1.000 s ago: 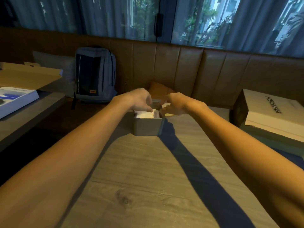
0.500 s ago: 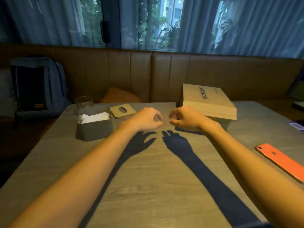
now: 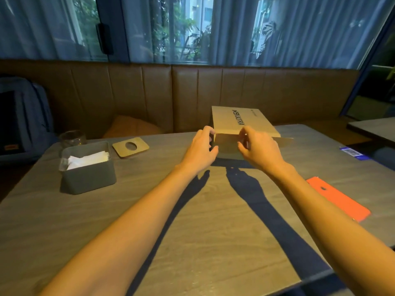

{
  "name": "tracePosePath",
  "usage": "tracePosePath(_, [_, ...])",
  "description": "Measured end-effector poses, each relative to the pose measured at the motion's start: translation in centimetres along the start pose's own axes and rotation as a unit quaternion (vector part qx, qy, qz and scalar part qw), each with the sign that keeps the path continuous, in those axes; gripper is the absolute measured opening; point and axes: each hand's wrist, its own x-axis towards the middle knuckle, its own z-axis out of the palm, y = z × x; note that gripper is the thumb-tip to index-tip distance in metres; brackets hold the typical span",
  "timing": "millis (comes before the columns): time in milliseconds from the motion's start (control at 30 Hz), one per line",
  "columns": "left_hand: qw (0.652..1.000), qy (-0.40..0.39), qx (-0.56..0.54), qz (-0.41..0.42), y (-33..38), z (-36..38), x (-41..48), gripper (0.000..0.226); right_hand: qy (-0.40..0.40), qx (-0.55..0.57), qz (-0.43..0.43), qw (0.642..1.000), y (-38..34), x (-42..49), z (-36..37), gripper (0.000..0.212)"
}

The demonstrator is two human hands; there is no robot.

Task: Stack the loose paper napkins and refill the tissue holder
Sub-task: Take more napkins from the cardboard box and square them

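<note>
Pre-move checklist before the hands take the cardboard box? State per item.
1. Left hand free, fingers loosely spread by the cardboard box: ok.
2. Right hand free at the box's front edge: ok.
3. Grip on the box made: cannot tell, fingertips near the flap, contact unclear.
4. Tissue holder uncovered, white napkins inside: ok.
5. Wooden lid lying off the holder on the table: ok.
6. Orange phone away from the box: ok.
</note>
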Motion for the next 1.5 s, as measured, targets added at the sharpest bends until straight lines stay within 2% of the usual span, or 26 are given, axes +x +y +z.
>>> tracePosePath(133, [0.999, 0.029, -0.020, -0.024, 0.7, 0.1, 2.1, 0.026, 0.049, -0.025, -0.033, 0.998, 0.6, 1.2, -0.7, 0.017])
tracePosePath(233, [0.997, 0.048, -0.046, -0.044, 1.4, -0.4, 4.1, 0.025, 0.073, -0.048, -0.074, 0.993, 1.1, 2.6, -0.9, 0.028])
tracePosePath(433, [0.981, 0.081, -0.142, -0.102, 2.2, -0.8, 7.6, 0.022, 0.051, -0.118, -0.104, 0.986, 3.8, 4.9, -0.6, 0.052])
tracePosePath(500, [0.981, 0.084, -0.147, -0.091, 2.2, -0.7, 8.5, 0.026, 0.042, -0.142, -0.106, 0.983, 4.7, 5.4, -0.4, 0.050])
tracePosePath(600, [0.993, 0.086, -0.079, -0.023, 1.8, -0.3, 9.5, 0.027, 0.035, -0.149, -0.109, 0.982, 5.4, 6.5, -0.4, 0.045])
tracePosePath(667, [0.998, 0.042, -0.050, 0.013, 1.4, -0.1, 9.9, 0.030, 0.017, -0.145, -0.104, 0.984, 5.7, 7.4, -0.5, 0.044])
tracePosePath(767, [0.997, -0.062, -0.033, 0.018, 1.1, 0.1, 10.1, 0.041, -0.023, -0.127, -0.096, 0.987, 6.0, 8.6, -0.6, 0.040])
tracePosePath(900, [0.998, -0.068, -0.017, -0.001, 0.4, 0.2, 11.1, 0.036, -0.072, -0.072, -0.073, 0.992, 6.6, 9.5, -0.4, 0.039])
tracePosePath(1067, [0.996, -0.063, -0.046, -0.034, -0.4, 0.4, 11.7, 0.031, -0.077, -0.033, -0.073, 0.994, 7.2, 9.7, -0.1, 0.027])
tracePosePath(1200, [0.996, -0.053, -0.069, -0.036, -0.1, 0.6, 11.4, 0.037, -0.079, -0.028, -0.074, 0.994, 7.0, 9.7, -0.3, 0.028])
tracePosePath(1300, [0.997, -0.032, -0.068, -0.021, 0.3, 0.8, 10.9, 0.045, -0.056, -0.033, -0.081, 0.995, 7.0, 9.2, -1.0, 0.040])
tracePosePath(1500, [0.995, 0.036, -0.081, -0.049, 0.8, 0.7, 10.0, 0.077, 0.039, -0.059, -0.105, 0.992, 7.6, 7.3, -2.6, 0.043])
